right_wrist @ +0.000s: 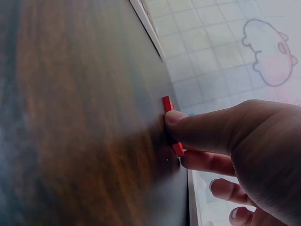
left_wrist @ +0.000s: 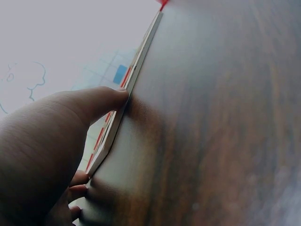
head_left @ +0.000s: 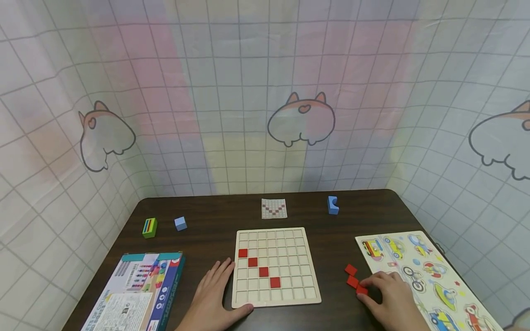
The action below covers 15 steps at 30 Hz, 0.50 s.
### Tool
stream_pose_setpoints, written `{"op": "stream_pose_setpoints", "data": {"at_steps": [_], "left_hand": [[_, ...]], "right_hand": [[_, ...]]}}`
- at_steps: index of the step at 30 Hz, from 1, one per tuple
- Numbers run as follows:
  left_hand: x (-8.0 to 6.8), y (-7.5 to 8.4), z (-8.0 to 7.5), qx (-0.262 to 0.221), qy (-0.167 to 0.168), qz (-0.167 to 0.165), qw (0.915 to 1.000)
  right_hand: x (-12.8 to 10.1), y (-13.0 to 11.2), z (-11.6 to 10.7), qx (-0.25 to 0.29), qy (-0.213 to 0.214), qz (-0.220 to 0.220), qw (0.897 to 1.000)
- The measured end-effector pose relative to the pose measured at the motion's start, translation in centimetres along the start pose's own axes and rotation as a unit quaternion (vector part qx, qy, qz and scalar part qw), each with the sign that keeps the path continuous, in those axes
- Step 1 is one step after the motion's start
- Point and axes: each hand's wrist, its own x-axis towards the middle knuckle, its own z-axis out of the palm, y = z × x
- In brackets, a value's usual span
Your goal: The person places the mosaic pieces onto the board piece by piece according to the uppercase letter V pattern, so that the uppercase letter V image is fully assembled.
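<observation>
A cream grid board (head_left: pixel 290 294) lies flat on the table, with several red square tiles forming a diagonal down from its left side. My left hand (head_left: pixel 217 294) rests at its lower left corner, fingers stretched along the left edge. In the left wrist view the thumb (left_wrist: pixel 108 101) touches the board's near edge. To the right of the board, my right hand (head_left: pixel 389 294) pinches a red tile (head_left: pixel 362 290) between thumb and index finger. Two more red tiles (head_left: pixel 351 276) lie just beyond it. The right wrist view shows the thumb (right_wrist: pixel 188 121) against red tile edges (right_wrist: pixel 178 149).
A small pattern card (head_left: pixel 274 209) lies behind the board. Blue blocks (head_left: pixel 180 224) and a green striped block (head_left: pixel 150 228) stand toward the back. A boxed set (head_left: pixel 132 294) is at the left; a picture puzzle board (head_left: pixel 418 262) lies under the right forearm's side.
</observation>
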Motion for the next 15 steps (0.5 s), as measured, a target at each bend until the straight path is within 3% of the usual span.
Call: {"op": "stream_pose_setpoints", "data": {"at_steps": [8,15], "left_hand": [[0.0,-0.1,0.0,-0.001,0.002,0.003,1.0000],[0.0,-0.1,0.0,-0.007,-0.003,0.004,1.0000]], "right_hand": [[0.2,-0.7,-0.2,0.002,0.022,-0.012,1.000],[0.8,-2.8,-0.5,0.033,0.055,-0.050,0.997]]}}
